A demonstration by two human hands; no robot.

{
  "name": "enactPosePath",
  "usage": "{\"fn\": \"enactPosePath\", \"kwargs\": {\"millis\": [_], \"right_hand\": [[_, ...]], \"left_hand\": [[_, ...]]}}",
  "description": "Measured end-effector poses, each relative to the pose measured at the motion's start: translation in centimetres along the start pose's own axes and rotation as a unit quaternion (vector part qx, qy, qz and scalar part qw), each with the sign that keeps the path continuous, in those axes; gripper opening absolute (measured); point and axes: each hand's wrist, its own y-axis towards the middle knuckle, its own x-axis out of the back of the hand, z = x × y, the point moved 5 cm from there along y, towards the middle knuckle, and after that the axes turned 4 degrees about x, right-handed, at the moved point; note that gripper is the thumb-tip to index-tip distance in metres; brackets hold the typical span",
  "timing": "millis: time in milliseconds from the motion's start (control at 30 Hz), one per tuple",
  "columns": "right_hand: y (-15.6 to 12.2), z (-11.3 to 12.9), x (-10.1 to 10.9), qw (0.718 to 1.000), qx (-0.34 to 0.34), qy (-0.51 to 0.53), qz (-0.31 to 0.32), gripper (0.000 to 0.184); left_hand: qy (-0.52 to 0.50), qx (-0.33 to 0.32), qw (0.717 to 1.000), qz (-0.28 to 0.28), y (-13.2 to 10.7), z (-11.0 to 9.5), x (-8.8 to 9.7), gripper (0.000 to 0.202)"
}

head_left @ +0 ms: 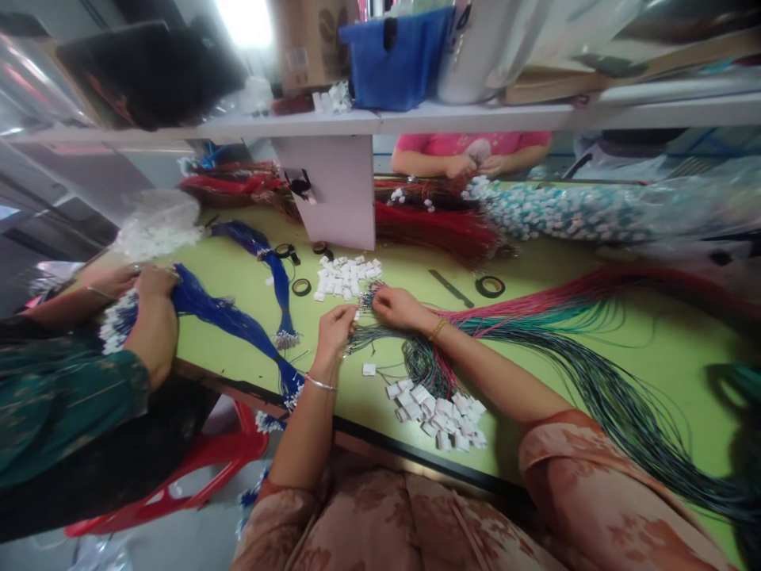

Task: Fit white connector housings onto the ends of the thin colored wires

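Observation:
My left hand [336, 329] pinches a small white connector housing [357, 316] between thumb and fingertips. Just to its right, my right hand [397, 308] is closed at the bundle of wire ends [369, 295]; its fingers seem to grip a wire there, though the exact one is hidden. Red, green and black wires [523, 305] run from under my right wrist toward the right side of the table. Loose white connector housings [345, 277] lie beyond my hands. Nearer my body is a pile of wired white connectors [440, 412], with a single connector [369, 369] apart from it.
At left, a co-worker's hands [154, 281] hold blue wires [231, 317]. Black tape rolls [490, 285] and a flat dark blade-like strip [450, 288] lie on the green table [671, 349]. A shelf [476, 116] with a blue bin [395, 59] spans the back; another person sits beyond.

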Motion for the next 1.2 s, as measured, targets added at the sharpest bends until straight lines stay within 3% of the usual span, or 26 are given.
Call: {"fn": "enactPosePath", "kwargs": {"millis": [100, 200, 267, 400, 567, 800, 1200], "right_hand": [[0.6, -0.1, -1.0, 0.990, 0.003, -0.131, 0.058, 0.016], [0.8, 0.1, -1.4, 0.983, 0.038, -0.170, 0.051, 0.019], [0.7, -0.3, -0.8, 0.991, 0.038, -0.127, 0.007, 0.020], [0.1, -1.9, 1.4, 0.990, -0.009, 0.088, -0.112, 0.021], [-0.9, -1.7, 1.9, 0.957, -0.012, 0.263, -0.124, 0.022], [-2.2, -0.1, 0.9, 0.967, -0.015, 0.242, -0.085, 0.016], [-2.6, 0.9, 1.4, 0.977, 0.007, 0.199, -0.075, 0.009]], "left_hand": [[0.036, 0.011, 0.999, 0.004, 0.2, 0.0, 0.5, 0.032], [0.043, 0.011, 0.999, 0.014, 0.1, 0.1, 0.2, 0.031], [0.009, 0.003, 1.000, 0.022, 0.0, 0.1, -0.1, 0.031], [-0.102, -0.001, 0.994, 0.047, -0.1, 0.2, -1.0, 0.029], [-0.182, 0.028, 0.980, 0.077, -0.3, 0.8, -2.2, 0.025], [-0.225, 0.039, 0.969, 0.091, -0.3, 1.4, -2.8, 0.022], [-0.212, 0.034, 0.973, 0.089, -0.5, 1.1, -2.9, 0.023]]}}
